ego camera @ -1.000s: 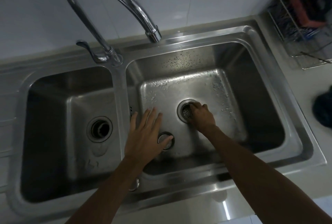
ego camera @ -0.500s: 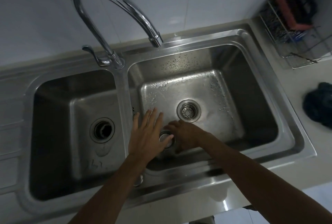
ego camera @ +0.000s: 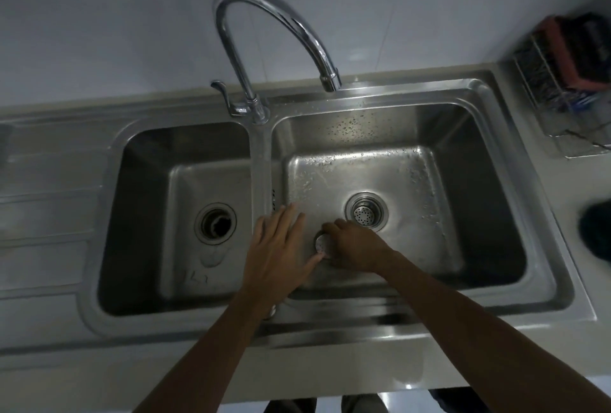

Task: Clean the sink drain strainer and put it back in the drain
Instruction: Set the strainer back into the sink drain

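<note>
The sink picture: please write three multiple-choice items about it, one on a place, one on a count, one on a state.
1. Where does the perforated strainer sit?
A. in the right basin's drain
B. in the left basin
C. on the counter

2. How many basins has the sink?
A. one
B. two
C. three

3. What is the faucet doing?
A. running
B. off
C. dripping foam

Answers: 1 A, it fills the right drain ring. 2 B, a divider separates two bowls. 3 B, no water leaves the spout.

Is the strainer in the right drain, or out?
In. The strainer sits inside the right basin's drain ring, its holes visible.
</note>
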A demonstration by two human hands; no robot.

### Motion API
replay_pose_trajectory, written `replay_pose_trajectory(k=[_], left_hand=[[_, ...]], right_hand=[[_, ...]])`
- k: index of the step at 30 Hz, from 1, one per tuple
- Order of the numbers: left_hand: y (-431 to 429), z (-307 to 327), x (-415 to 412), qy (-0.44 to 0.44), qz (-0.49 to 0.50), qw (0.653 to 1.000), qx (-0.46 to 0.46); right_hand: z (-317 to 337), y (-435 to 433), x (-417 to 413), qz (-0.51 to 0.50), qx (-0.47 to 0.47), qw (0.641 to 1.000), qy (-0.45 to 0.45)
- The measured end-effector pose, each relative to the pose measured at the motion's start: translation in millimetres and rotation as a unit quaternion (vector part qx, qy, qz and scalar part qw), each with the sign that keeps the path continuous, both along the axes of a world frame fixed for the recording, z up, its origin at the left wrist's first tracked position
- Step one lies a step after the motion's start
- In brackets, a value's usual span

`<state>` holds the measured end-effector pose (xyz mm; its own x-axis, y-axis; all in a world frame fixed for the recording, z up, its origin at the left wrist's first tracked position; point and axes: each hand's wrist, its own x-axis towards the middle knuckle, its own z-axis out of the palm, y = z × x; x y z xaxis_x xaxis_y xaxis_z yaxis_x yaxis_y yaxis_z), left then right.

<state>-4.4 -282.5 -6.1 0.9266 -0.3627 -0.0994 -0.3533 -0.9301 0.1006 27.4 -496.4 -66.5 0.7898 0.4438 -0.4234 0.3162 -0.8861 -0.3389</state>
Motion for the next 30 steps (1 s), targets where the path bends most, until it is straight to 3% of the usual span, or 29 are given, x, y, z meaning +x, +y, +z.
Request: replay_pose_trajectory(k=[4, 17, 23, 30], left_hand=[[7.9, 20.1, -18.7, -0.005, 0.070, 0.997, -0.005], [67.3, 87.7, -37.7, -0.076, 0.221, 0.972, -0.019], [134.0, 75.7, -29.9, -0.062, 0.248, 0.967, 0.003], [207.8, 30.5, 2.3, -0.032, 0.236, 0.971, 0.001]], right_hand=[[42.7, -16.1, 16.7, -0.039, 0.045, 0.998, -0.005], [170.2, 62.0, 71.1, 0.044, 0.107, 0.989, -0.096], [162.4, 142.0, 79.8, 0.083, 0.120, 0.985, -0.095], [98.2, 234.1, 95.5, 0.083, 0.104, 0.991, -0.025]])
